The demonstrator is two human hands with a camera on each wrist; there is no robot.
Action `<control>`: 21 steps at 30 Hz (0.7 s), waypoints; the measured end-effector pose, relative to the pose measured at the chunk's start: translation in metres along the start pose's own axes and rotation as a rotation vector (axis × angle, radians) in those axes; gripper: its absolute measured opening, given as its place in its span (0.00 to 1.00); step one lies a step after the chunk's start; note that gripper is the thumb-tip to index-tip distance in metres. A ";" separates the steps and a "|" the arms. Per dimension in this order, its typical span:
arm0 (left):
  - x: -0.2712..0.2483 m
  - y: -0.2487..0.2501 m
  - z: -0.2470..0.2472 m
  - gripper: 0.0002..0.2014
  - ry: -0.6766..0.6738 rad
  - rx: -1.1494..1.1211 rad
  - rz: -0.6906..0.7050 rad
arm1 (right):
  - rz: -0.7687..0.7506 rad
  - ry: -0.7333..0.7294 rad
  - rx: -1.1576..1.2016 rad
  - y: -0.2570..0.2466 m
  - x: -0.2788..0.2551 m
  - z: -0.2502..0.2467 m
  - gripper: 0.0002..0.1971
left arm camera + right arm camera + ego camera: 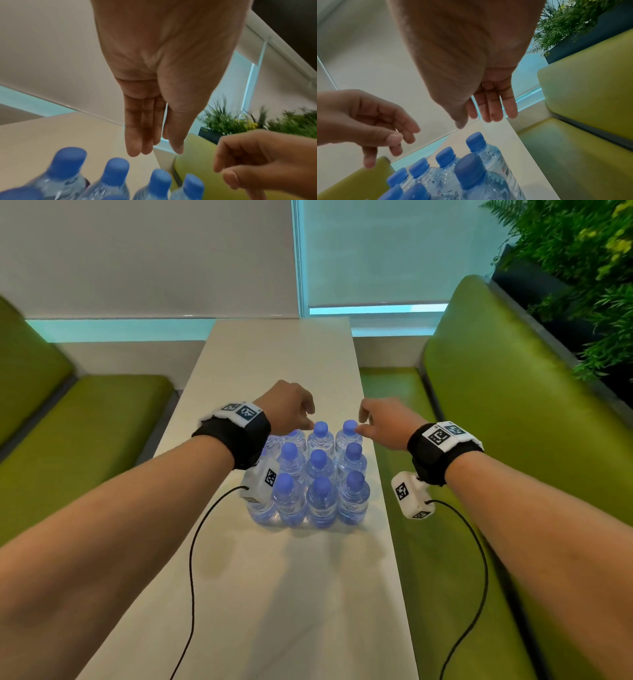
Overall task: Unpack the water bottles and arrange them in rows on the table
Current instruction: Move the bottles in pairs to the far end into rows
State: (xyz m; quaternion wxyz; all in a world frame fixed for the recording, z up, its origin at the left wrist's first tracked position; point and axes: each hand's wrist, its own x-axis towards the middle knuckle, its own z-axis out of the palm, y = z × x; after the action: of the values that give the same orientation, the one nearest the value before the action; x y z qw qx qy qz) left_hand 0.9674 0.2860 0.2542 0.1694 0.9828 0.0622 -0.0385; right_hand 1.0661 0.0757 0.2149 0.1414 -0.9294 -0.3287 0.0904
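A tight block of small clear water bottles [318, 484] with blue caps stands upright in rows of three on the white table [274, 594]. Whether clear film wraps them is hard to tell. My left hand [306, 419] hovers over the far left of the block, fingers relaxed, holding nothing. My right hand [363, 422] hovers at the far right cap, thumb close to it. In the left wrist view the left hand [150, 140] hangs above the caps [116, 170] without touching. The right wrist view shows the right hand [488, 108] likewise above the bottles [471, 173].
Green padded benches flank the table on the left [85, 422] and right [513, 440]. Plants in a dark planter [582, 268] stand behind the right bench. Bare tabletop stretches beyond and in front of the block. Black cables hang from both wrist cameras.
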 end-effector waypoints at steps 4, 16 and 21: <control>-0.021 0.016 0.028 0.21 -0.141 0.092 0.063 | -0.063 -0.120 -0.057 -0.014 -0.019 0.009 0.16; -0.018 0.017 0.062 0.16 -0.136 0.254 0.088 | -0.032 -0.156 -0.117 -0.017 -0.018 0.033 0.17; -0.014 0.016 0.065 0.15 -0.117 0.222 0.089 | -0.032 -0.149 -0.118 -0.014 -0.018 0.035 0.16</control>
State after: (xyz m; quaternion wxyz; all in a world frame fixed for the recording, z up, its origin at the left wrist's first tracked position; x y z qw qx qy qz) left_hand 0.9522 0.2477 0.1995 0.0645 0.9934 0.0040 -0.0948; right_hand 1.0345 0.0819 0.1880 0.0629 -0.9215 -0.3578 0.1377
